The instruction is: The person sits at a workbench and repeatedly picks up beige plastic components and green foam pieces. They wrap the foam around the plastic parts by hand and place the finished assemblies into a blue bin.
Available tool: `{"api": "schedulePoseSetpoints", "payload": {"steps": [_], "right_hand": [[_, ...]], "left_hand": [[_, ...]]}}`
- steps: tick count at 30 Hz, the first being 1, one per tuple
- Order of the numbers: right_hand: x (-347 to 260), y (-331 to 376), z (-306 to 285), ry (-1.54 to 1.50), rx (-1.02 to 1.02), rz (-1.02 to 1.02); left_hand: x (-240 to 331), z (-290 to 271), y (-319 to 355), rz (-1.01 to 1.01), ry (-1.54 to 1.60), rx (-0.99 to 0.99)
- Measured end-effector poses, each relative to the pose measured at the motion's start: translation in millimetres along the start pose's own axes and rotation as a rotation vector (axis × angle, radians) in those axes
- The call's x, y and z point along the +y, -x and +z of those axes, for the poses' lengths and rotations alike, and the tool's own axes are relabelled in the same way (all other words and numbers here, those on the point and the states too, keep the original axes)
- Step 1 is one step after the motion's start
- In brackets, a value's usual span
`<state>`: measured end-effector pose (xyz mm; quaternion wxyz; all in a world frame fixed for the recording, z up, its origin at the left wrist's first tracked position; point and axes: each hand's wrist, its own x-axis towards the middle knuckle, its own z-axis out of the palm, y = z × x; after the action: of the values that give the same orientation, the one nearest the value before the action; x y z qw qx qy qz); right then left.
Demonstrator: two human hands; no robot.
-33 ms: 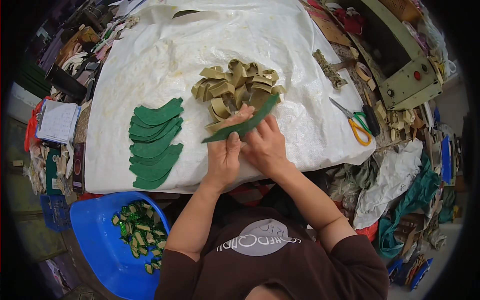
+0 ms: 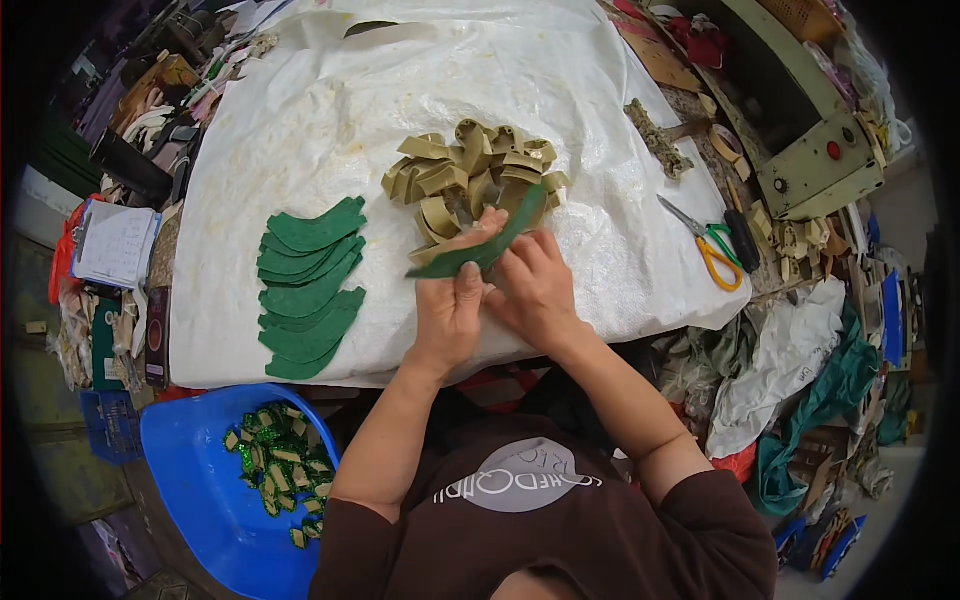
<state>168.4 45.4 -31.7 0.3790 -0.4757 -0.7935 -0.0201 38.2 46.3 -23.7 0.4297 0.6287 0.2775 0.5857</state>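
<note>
A curved green strip [image 2: 470, 257], with the look of thin leather or fabric, is held over the near middle of the white-covered table. My left hand [image 2: 450, 300] pinches its left part, thumb on top and fingers behind. Closed against its near edge farther right is my right hand [image 2: 535, 285], its fingertips partly hidden. The strip's right end curves up and away, in front of a heap of tan, curved hollow pieces [image 2: 478, 150]. To the left, several similar green pieces [image 2: 315, 230] lie overlapping in a column.
Orange-handled scissors [image 2: 715, 255] lie at the table's right edge, beside a green machine with a red button [image 2: 822, 165]. A blue tub [image 2: 190, 500] at lower left holds several glittery green-and-tan pieces [image 2: 285, 455]. A clipboard [image 2: 115, 240] stands at far left.
The strip's right end has bent farther up and shifted slightly left. My right hand has moved a little; my left hand keeps nearly the same place.
</note>
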Motion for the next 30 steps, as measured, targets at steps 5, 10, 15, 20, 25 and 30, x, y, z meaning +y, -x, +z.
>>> {"api": "schedulePoseSetpoints", "payload": {"steps": [5, 10, 15, 20, 25, 30], "right_hand": [[26.0, 21.5, -2.8, -0.309, 0.112, 0.204], [17.5, 10.2, -23.3, -0.237, 0.012, -0.044], [13.0, 12.9, -7.0, -0.187, -0.119, 0.004], [14.9, 9.8, -5.3, -0.079, -0.066, -0.007], [22.0, 12.1, 3.4, -0.153, 0.084, -0.010], [22.5, 12.7, -0.5, -0.256, 0.148, 0.081]], "left_hand": [[-20.6, 6.9, -5.8, 0.133, -0.114, -0.001], [-20.3, 3.2, 2.9, 0.115, -0.135, 0.059], [-23.0, 5.7, -3.6, 0.119, -0.141, 0.079], [-21.7, 8.4, -5.4, 0.105, -0.241, -0.016], [-17.0, 4.5, -9.4, 0.229, -0.404, -0.178], [-15.3, 13.0, -11.4, 0.145, -0.091, -0.074]]}}
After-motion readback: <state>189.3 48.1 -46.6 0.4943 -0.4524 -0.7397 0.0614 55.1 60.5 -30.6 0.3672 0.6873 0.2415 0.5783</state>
